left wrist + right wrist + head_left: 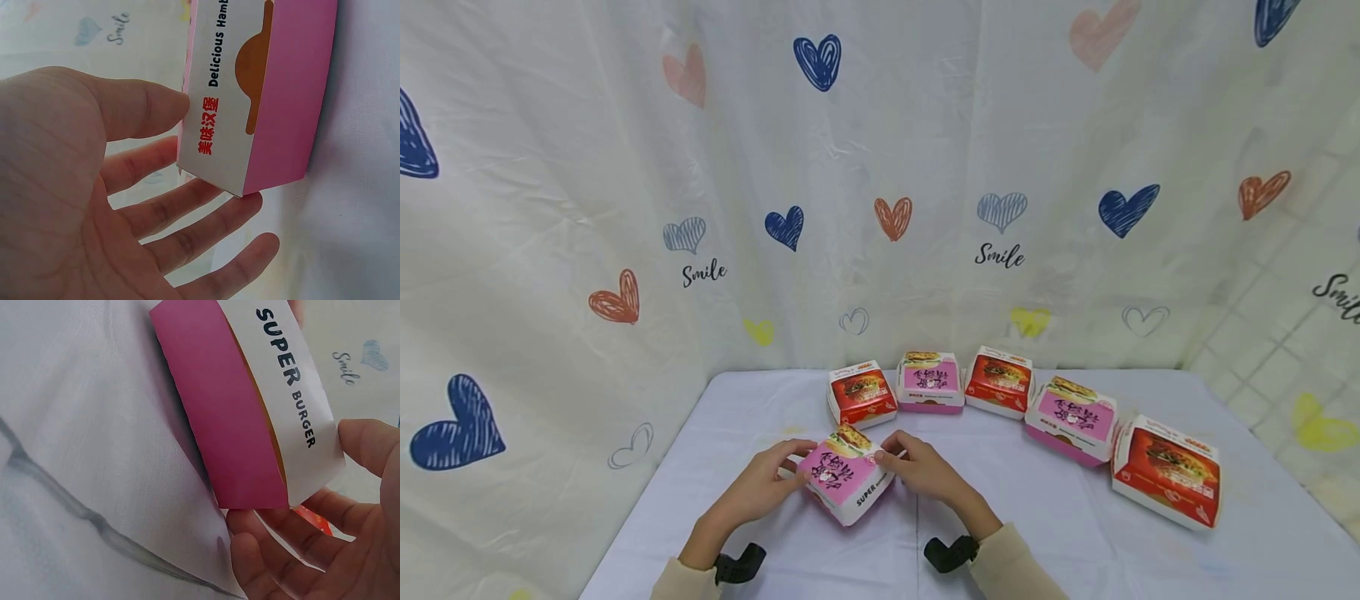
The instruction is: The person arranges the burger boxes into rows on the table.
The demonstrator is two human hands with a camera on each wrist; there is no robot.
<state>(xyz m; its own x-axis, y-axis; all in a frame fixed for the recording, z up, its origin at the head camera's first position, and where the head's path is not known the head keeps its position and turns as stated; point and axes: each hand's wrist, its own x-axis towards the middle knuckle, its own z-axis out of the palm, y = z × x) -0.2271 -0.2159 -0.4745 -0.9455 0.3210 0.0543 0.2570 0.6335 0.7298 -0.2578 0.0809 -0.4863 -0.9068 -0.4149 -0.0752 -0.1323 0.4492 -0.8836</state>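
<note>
A pink and white burger box (844, 477) with its lid closed is held between both hands near the front middle of the table, turned at an angle. My left hand (765, 481) grips its left corner, thumb at the lid's edge and fingers behind the corner. At the far right corner, my right hand (921, 468) holds the box with its thumb on the lid's edge and fingers curled by the side. In the right wrist view "SUPER BURGER" shows on the box's white flap (294, 381). Whether its underside touches the cloth I cannot tell.
Behind and to the right, several closed burger boxes form a curved row: a red box (862, 395), a pink box (930, 383), another red box (999, 382), another pink box (1072, 419) and a red box (1167, 472) nearest. A white cloth (1000, 508) covers the table.
</note>
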